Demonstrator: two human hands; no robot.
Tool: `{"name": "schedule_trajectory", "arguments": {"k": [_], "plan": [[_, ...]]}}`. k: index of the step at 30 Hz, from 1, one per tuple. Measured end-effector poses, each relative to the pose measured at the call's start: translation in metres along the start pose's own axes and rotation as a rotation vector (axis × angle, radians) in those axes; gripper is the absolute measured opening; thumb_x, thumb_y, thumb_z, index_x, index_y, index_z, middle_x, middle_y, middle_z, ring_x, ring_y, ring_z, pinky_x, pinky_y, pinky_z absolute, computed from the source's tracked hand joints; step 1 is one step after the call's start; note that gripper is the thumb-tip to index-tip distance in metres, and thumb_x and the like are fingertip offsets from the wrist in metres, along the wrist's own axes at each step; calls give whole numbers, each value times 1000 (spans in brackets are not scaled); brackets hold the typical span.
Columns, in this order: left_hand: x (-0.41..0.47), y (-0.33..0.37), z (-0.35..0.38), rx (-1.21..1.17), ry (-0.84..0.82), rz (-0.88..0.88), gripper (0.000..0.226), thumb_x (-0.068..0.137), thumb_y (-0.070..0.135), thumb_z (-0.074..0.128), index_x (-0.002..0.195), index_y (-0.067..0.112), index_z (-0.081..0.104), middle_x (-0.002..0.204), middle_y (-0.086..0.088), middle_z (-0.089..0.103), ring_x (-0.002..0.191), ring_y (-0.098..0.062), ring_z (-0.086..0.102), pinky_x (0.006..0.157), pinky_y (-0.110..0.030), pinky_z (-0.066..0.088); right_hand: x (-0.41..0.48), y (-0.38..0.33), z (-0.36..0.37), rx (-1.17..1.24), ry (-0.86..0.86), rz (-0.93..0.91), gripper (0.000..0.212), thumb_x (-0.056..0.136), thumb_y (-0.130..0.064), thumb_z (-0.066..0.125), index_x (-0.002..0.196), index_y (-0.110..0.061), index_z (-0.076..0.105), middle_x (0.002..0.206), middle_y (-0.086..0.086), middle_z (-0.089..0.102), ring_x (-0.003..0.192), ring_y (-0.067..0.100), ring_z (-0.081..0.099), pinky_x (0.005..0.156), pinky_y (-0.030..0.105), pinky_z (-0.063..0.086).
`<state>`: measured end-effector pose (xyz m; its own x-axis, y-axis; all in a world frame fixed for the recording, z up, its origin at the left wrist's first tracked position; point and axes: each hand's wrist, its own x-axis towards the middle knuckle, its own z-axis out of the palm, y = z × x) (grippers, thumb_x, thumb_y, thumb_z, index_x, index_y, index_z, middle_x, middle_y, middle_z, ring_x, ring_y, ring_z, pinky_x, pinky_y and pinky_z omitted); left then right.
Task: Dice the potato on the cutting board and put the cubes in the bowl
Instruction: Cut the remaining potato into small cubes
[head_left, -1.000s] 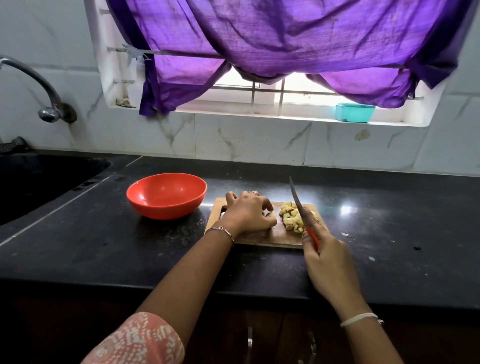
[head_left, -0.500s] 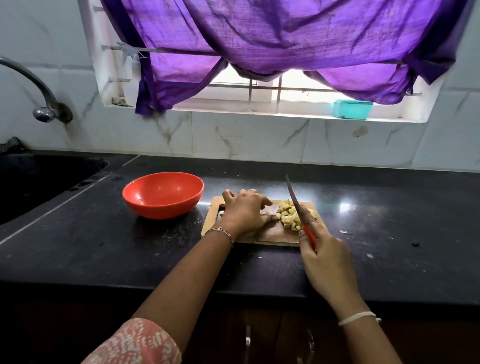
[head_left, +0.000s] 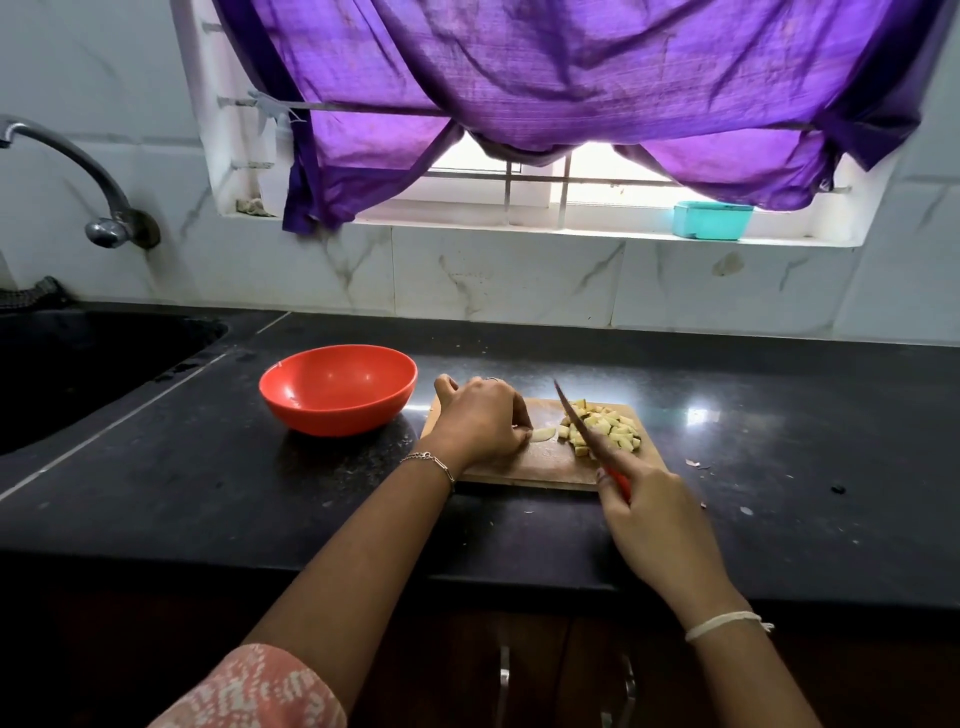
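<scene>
Dicing nearly done, nothing in the bowl (head_left: 337, 387) yet.
Left hand (head_left: 480, 421) pinches the last slice (head_left: 543, 434) on the board (head_left: 540, 462); right hand (head_left: 660, 525) grips the knife (head_left: 582, 423), with the cubes (head_left: 608, 428) piled to its right.

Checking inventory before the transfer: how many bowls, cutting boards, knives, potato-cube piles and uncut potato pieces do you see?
Red bowl: 1
Wooden cutting board: 1
Red-handled knife: 1
Pile of potato cubes: 1
Uncut potato piece: 1
Total: 5
</scene>
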<state>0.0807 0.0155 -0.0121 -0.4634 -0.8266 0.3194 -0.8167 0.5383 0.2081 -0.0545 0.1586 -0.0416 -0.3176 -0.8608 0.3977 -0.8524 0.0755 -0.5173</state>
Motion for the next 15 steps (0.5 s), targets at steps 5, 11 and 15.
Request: {"name": "schedule_trajectory", "arguments": {"k": [5,11,15], "plan": [[-8,-4,3,-7,36,6,18,88,44,61,98,35,73,105,14,63,111,-13,50,94,-43,21,-11,-14,-6,-171,-100,-1,50,96,-28,47,135,-59,38,136,4,50,104,26,61,86,39,51],[-13,-5,7,-41,69,-13,20,88,45,60,100,35,73,111,12,61,115,-12,49,97,-44,19,-15,-21,-10,-311,-140,0,50,98,-32,43,142,-53,31,127,1,58,105,21,61,81,34,49],[-14,-6,8,-46,77,-17,20,88,45,60,101,36,72,112,12,61,116,-13,49,98,-44,20,-18,-23,-12,-286,-137,-16,51,99,-33,41,142,-57,27,128,2,56,105,23,60,80,35,48]]}}
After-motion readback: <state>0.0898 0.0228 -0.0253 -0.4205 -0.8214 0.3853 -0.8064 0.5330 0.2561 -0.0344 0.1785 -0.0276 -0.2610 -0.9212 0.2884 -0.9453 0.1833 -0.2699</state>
